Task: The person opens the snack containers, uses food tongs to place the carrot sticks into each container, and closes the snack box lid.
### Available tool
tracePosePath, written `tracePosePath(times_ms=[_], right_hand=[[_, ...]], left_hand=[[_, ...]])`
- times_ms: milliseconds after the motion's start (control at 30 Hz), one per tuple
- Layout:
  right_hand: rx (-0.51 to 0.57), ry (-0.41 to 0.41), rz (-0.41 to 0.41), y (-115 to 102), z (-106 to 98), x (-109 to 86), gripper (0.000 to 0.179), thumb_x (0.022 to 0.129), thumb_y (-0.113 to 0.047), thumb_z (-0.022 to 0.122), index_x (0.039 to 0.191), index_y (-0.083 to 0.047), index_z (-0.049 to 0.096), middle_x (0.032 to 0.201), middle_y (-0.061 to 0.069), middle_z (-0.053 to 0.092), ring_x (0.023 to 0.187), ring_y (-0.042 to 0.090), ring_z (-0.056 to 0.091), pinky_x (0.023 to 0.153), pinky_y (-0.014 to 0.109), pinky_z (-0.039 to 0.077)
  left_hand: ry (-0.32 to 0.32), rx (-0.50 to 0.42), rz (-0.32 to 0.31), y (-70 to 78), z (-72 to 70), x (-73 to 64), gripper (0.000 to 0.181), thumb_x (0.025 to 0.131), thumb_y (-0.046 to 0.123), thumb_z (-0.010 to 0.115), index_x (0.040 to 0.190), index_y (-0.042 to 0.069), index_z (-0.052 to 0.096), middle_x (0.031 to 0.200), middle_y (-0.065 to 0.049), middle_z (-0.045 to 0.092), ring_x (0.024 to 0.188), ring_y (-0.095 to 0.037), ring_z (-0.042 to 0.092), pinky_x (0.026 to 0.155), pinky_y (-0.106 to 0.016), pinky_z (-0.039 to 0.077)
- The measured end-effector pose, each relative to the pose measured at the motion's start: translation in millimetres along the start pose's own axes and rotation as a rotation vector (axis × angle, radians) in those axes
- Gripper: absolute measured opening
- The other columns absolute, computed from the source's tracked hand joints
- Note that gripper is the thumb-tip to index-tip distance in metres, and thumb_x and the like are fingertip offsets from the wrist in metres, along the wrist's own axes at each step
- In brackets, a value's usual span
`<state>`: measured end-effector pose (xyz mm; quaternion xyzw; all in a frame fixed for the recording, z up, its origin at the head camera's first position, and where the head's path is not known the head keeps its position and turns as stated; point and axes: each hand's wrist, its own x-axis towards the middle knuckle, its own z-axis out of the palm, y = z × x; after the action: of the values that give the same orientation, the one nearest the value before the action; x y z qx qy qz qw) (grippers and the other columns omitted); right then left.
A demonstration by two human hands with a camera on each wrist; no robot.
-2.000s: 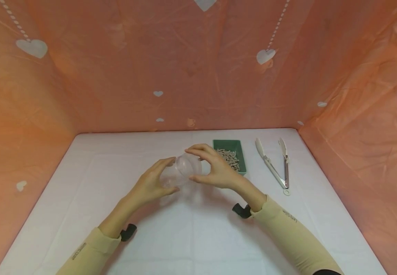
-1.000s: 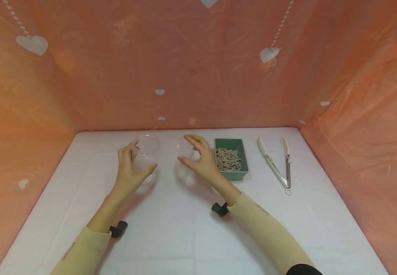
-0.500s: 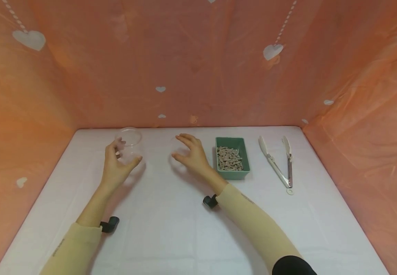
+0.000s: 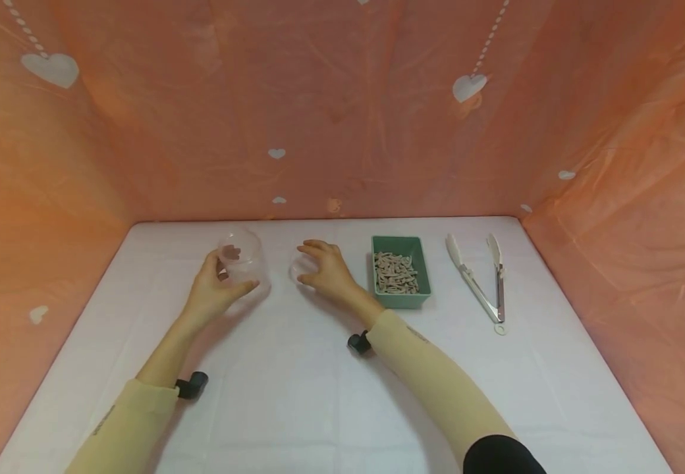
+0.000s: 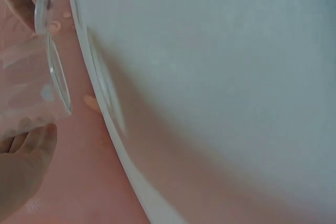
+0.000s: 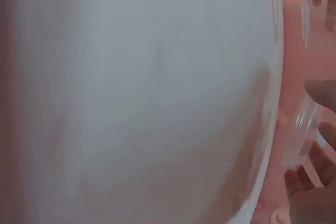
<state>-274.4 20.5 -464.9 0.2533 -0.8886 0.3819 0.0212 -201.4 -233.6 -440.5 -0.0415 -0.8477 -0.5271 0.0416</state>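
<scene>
In the head view my left hand (image 4: 215, 293) grips a clear plastic jar (image 4: 247, 268) from its left side, fingers behind it and thumb in front. The left wrist view shows the open mouth of this jar (image 5: 34, 85). A short way to the right, my right hand (image 4: 330, 273) pinches a clear round lid (image 4: 300, 266) by its edge, thumb on one side and fingertips on the other. The lid (image 6: 303, 129) appears edge-on in the right wrist view, apart from the jar. Both are held over the far half of the white table.
A green rectangular tray (image 4: 402, 301) holds many small greyish-brown sticks (image 4: 396, 273), just right of my right hand. Farther right lie spread metal tongs (image 4: 481, 296) with pale tips. An orange-pink curtain (image 4: 330, 118) with hearts surrounds the white table (image 4: 295, 395) at the back and sides.
Two seconds ago both hands were together on the jar; they have since parted, lid in the right hand, jar in the left. Lately the left hand has shifted slightly back right with the jar.
</scene>
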Motion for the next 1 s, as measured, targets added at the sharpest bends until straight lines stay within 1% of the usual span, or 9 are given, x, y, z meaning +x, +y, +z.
tracePosePath(times_ms=[133,233,333,433,533,633,767,900,1000], right_hand=[[-0.023,-0.017,0.026,0,1,1.6,0.061,0.084,-0.011,0.086,0.140,-0.002,0.063,0.150,0.015,0.055,0.136,0.040,0.048,0.118,0.045,0.041],[-0.036,-0.035,0.052,1,1,2.5,0.061,0.084,-0.011,0.086,0.140,-0.003,0.064,0.151,0.014,0.055,0.137,0.039,0.048,0.119,0.044,0.040],[-0.051,-0.052,0.062,2,2,2.7,0.061,0.083,-0.011,0.086,0.139,-0.002,0.064,0.151,0.014,0.055,0.137,0.038,0.048,0.119,0.043,0.040],[-0.070,-0.066,0.051,2,2,2.9,0.062,0.082,-0.011,0.087,0.139,-0.001,0.064,0.150,0.014,0.056,0.136,0.038,0.049,0.119,0.043,0.040],[-0.081,-0.084,0.044,3,1,2.8,0.062,0.082,-0.011,0.088,0.138,-0.001,0.064,0.149,0.015,0.057,0.136,0.038,0.049,0.119,0.044,0.040],[-0.083,-0.105,0.046,5,2,2.7,0.063,0.082,-0.013,0.089,0.138,-0.001,0.064,0.148,0.016,0.057,0.137,0.037,0.050,0.119,0.044,0.039],[-0.084,-0.123,0.055,9,2,1.5,0.064,0.081,-0.016,0.090,0.138,-0.001,0.064,0.147,0.016,0.058,0.137,0.036,0.050,0.119,0.044,0.039],[-0.081,-0.133,0.055,12,2,0.8,0.066,0.081,-0.019,0.091,0.138,-0.001,0.064,0.147,0.016,0.058,0.137,0.037,0.050,0.120,0.045,0.038],[-0.075,-0.130,0.043,14,2,0.4,0.066,0.081,-0.020,0.091,0.138,0.000,0.064,0.146,0.016,0.059,0.137,0.037,0.050,0.120,0.045,0.039]], left_hand=[[-0.053,-0.017,0.038,1.6,6.6,-2.6,0.082,0.086,0.006,0.085,0.148,-0.009,0.034,0.148,-0.029,0.044,0.143,-0.049,0.041,0.120,-0.059,0.037],[-0.086,-0.002,0.060,3.4,12.2,-6.0,0.083,0.084,0.005,0.086,0.147,-0.010,0.035,0.147,-0.029,0.045,0.144,-0.049,0.041,0.120,-0.059,0.036],[-0.118,0.016,0.069,5.7,16.8,-9.7,0.085,0.083,0.006,0.087,0.148,-0.010,0.035,0.147,-0.029,0.046,0.143,-0.049,0.042,0.120,-0.060,0.036],[-0.147,0.012,0.068,8.4,20.4,-12.5,0.087,0.083,0.006,0.088,0.149,-0.011,0.035,0.147,-0.031,0.047,0.142,-0.050,0.043,0.119,-0.060,0.037],[-0.174,0.005,0.064,9.4,22.7,-15.0,0.087,0.082,0.006,0.088,0.149,-0.011,0.035,0.147,-0.031,0.048,0.141,-0.051,0.044,0.118,-0.060,0.038],[-0.207,0.006,0.079,9.4,24.7,-16.7,0.086,0.082,0.005,0.089,0.148,-0.011,0.036,0.147,-0.032,0.049,0.139,-0.051,0.046,0.117,-0.059,0.040],[-0.235,0.044,0.105,8.0,26.6,-17.9,0.084,0.081,0.006,0.089,0.146,-0.010,0.039,0.145,-0.031,0.051,0.139,-0.050,0.047,0.116,-0.060,0.041],[-0.253,0.085,0.105,6.4,26.9,-17.9,0.082,0.080,0.007,0.090,0.144,-0.008,0.041,0.143,-0.029,0.054,0.139,-0.049,0.047,0.116,-0.060,0.041],[-0.277,0.081,0.101,5.4,27.1,-17.7,0.080,0.080,0.006,0.090,0.142,-0.008,0.042,0.141,-0.029,0.055,0.138,-0.050,0.049,0.116,-0.061,0.041]])
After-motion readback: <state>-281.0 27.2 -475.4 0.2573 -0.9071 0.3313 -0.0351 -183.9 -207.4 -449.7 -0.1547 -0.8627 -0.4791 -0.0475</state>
